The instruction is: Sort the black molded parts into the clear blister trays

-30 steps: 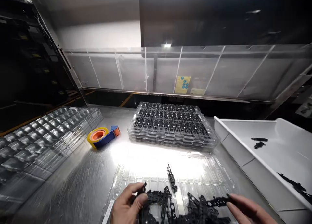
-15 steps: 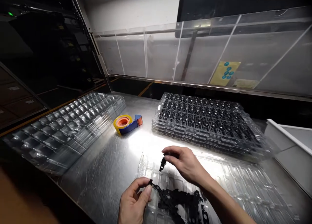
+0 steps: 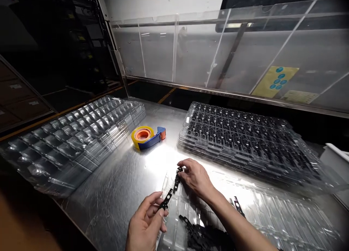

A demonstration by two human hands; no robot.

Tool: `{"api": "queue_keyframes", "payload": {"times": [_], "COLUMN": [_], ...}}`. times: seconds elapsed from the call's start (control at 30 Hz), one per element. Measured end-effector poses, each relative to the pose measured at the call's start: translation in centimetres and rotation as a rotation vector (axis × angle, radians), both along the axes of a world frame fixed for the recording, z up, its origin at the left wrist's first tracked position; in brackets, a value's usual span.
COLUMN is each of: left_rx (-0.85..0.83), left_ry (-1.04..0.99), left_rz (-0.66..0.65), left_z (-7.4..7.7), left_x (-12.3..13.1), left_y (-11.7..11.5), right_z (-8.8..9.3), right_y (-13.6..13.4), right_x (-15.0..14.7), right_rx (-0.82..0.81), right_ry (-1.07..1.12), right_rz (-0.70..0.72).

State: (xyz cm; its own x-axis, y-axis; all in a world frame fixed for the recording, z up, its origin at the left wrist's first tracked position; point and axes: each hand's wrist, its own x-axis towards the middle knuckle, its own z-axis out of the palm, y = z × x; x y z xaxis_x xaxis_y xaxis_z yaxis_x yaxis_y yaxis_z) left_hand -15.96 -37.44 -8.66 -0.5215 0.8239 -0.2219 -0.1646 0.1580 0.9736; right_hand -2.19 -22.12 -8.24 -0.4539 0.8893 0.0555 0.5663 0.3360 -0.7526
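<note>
Between thumb and fingers, my left hand [image 3: 147, 220] pinches a thin black perforated part [image 3: 167, 200], tilted up to the right. My right hand [image 3: 195, 176] grips another slim black part [image 3: 176, 182] by its upper end, over the far left corner of a clear plastic tray [image 3: 171, 227]. The two parts come close to each other near their ends. A heap of similar black parts [image 3: 204, 236] lies on the tray below my right forearm, which hides some of it. One loose black part [image 3: 238, 206] shows just beyond that forearm.
A stack of clear trays filled with black parts [image 3: 240, 131] stands at the back right. Stacked clear trays [image 3: 73, 138] line the left side. A tape dispenser [image 3: 147, 137] sits between them on the metal table [image 3: 109, 200]. A white bin [image 3: 336, 160] is at the far right.
The part in my left hand has come up off the heap and now points up toward the right. My right hand has shifted slightly left with its part. The view has turned slightly.
</note>
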Motion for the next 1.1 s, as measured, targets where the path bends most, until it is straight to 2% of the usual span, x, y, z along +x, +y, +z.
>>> {"api": "queue_keyframes", "payload": {"times": [0.13,0.2,0.3,0.33,0.4,0.5,0.6,0.7,0.8,0.87,1.0,1.03,1.1], "left_rx": [0.107,0.164,0.209,0.253,0.403,0.590,0.525,0.428,0.410,0.406,0.397,0.382,0.334], "left_ry": [0.487,0.626,0.643,0.701,0.928,1.188,1.153,1.047,0.933,0.836,0.622,0.598,0.628], "left_rz": [-0.122,-0.193,-0.237,-0.234,-0.227,-0.296,-0.326,-0.354,-0.401,-0.407,-0.438,-0.443,-0.434], "left_z": [0.6,1.1,1.6,1.6,1.6,1.6,1.7,1.9,2.1,2.5,3.4,3.5,3.3], "left_x": [-0.7,-0.6,0.5,1.1,2.1,3.0,2.8,2.3,1.9,1.9,1.8,1.7,1.3], "left_y": [1.1,1.8,2.9,3.2,3.5,3.8,4.1,4.3,4.5,4.6,5.2,5.5,6.2], "right_z": [0.5,1.3,2.8,3.1,3.5,3.4,2.9,2.7,2.7,2.9,3.5,3.5,3.5], "right_y": [-0.7,-1.4,-3.1,-3.6,-4.3,-4.2,-3.3,-2.5,-2.5,-2.8,-4.0,-4.3,-4.9], "right_x": [0.7,1.6,3.0,3.3,3.6,3.5,3.6,4.2,4.8,5.1,5.4,5.4,5.4], "right_rx": [0.083,-0.056,-0.438,-0.536,-0.637,-0.625,-0.526,-0.302,-0.129,-0.171,-0.509,-0.571,-0.579], "right_ry": [-0.028,0.105,0.390,0.453,0.529,0.572,0.556,0.414,0.261,0.285,0.516,0.550,0.556], "right_rz": [-0.053,-0.014,0.157,0.174,0.114,-0.021,-0.099,-0.181,-0.159,-0.081,0.063,0.064,-0.020]}}
